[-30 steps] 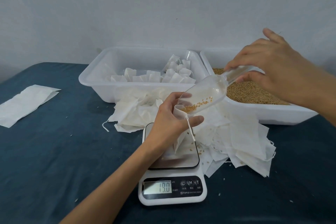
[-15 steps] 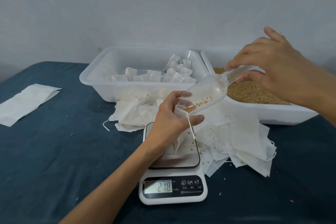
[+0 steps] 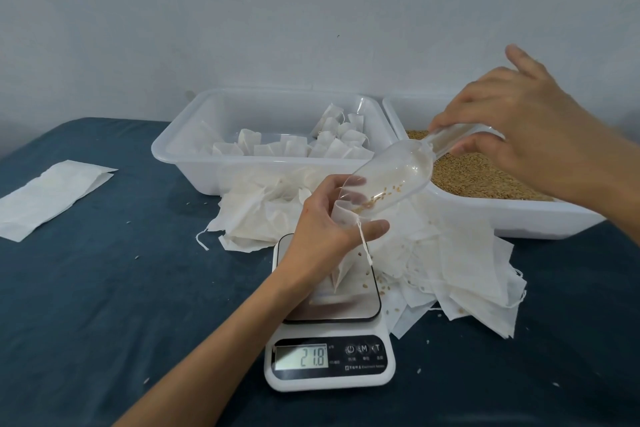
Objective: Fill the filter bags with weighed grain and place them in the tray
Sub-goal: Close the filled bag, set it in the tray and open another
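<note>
Reading 21.8, the scale (image 3: 329, 336) sits under hands pinching filter bag (image 3: 341, 218) and scoop (image 3: 398, 173).

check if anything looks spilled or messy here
Yes: loose grains lie scattered on the scale platform's right edge and over the heap of empty bags beside it, with a few strays on the blue cloth.

Left hand (image 3: 322, 229) holds small white paper filter bag (image 3: 343, 267) open over steel platform of white digital kitchen scale (image 3: 329, 340); display reads 21.8. Right hand (image 3: 512, 128) pinches handle of clear plastic scoop (image 3: 391, 173), tilted, mouth at bag opening, few grains inside. Behind: white plastic tray (image 3: 180, 163) with filled bags, white tub of golden grain (image 3: 485, 177). Loose empty bags (image 3: 460, 263) heaped on dark blue table (image 3: 104, 288).
</note>
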